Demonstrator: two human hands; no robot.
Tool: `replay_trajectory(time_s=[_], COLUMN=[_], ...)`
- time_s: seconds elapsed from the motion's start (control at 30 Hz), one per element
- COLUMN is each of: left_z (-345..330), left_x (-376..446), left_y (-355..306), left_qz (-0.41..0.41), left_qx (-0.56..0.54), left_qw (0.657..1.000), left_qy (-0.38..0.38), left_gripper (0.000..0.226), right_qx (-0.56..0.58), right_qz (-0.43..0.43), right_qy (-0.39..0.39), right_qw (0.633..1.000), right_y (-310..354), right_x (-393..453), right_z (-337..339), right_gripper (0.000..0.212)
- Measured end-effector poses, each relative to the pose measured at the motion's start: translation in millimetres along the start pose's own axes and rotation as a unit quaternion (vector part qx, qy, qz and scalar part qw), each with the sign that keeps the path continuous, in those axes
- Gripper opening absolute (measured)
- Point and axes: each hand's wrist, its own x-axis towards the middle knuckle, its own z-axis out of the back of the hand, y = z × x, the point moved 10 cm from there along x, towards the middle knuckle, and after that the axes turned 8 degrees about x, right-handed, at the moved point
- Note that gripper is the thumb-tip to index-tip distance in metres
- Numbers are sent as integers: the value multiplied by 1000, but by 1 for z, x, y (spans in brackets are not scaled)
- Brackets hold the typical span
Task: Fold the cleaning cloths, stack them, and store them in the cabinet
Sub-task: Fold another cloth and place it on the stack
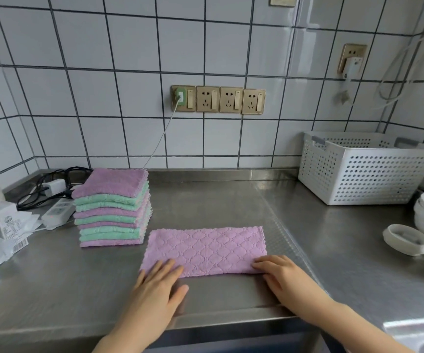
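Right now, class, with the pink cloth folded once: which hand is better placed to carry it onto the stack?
Left, probably. The left hand rests on the pink cloth at the end nearest the stack; the right hand lies at the far end.

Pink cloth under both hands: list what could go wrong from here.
1. The pink cloth lies near the counter's front edge; another fold may drag it off.
2. The left hand and right hand press only its near corners, so the fold may skew.
3. The stack is tall and looks uneven; one more cloth might tip it toward the power strip.
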Motion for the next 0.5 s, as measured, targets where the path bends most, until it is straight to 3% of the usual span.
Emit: replay_trajectory(time_s=[0.2,0.33,0.4,0.5], left_z=[-7,-9,-4,-5], left_x=[1,-2,-1,0], left_y=[23,30,14,-40], left_qz=[68,102,76,-33], left_qx=[-6,47,45,-28], left_qw=[998,994,996,999], left_qy=[5,18,5,14], left_gripper=[58,61,61,62], right_qx=[-58,-109,-117,-90], right_qz=[22,24,21,49], right_qy=[-10,1,-3,-37], right_qw=[998,994,993,994], right_y=[10,13,19,46], right_x=[8,9,8,2], right_z=[6,10,16,30], right_gripper=[31,29,27,9])
